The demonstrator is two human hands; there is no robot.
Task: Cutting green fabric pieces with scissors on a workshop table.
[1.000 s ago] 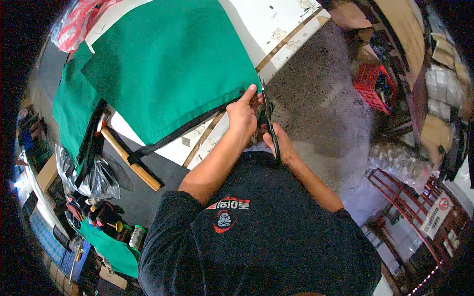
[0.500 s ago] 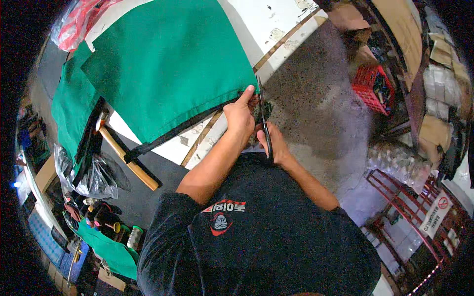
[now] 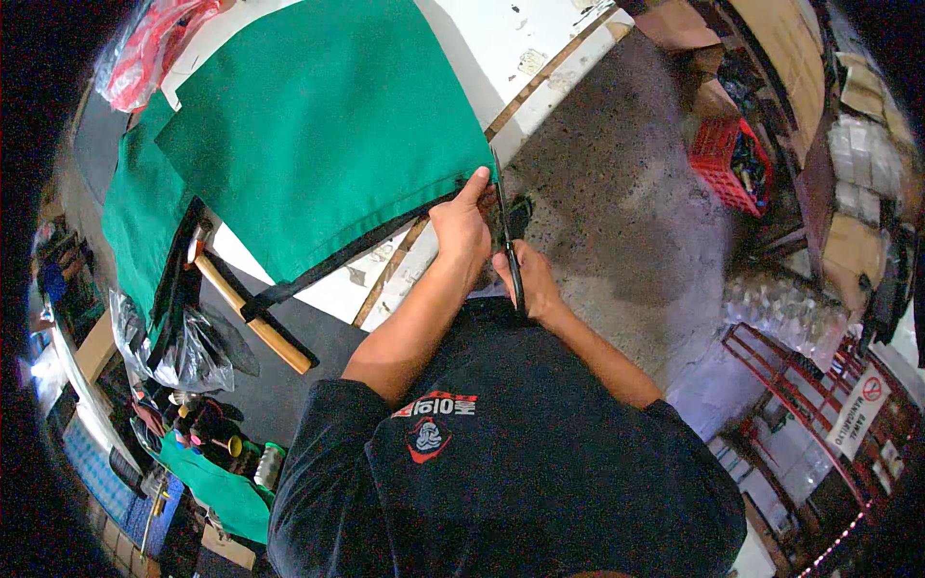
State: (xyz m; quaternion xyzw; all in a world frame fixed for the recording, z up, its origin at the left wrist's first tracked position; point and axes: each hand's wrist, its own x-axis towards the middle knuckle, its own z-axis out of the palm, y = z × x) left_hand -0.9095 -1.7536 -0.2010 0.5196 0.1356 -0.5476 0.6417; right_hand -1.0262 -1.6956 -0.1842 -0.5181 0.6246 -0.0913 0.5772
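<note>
A large green cloth point(image 3: 328, 125) with a black band point(image 3: 361, 236) along its near edge lies over the white table point(image 3: 525, 63). My left hand point(image 3: 462, 226) grips the cloth's right corner, thumb stretched along the top and fingers hidden underneath. In my right hand point(image 3: 530, 279) is a pair of scissors point(image 3: 513, 252), held upright with its dark handle in my fingers. Its blades run along the cloth's right edge, close to my left thumb. Whether they are apart or together cannot be made out.
Left of the cloth lies a hammer point(image 3: 252, 313) with a wooden handle, beside a clear plastic bag point(image 3: 198, 361). Thread spools point(image 3: 270, 464) and more green cloth point(image 3: 207, 482) sit at lower left. To the right are a red crate point(image 3: 725, 169) and a dark red metal rack point(image 3: 785, 371).
Both hands, the scissors and the cloth's corner appear slightly farther left, along with a small shift of the view. My grip on cloth and scissors looks the same.
</note>
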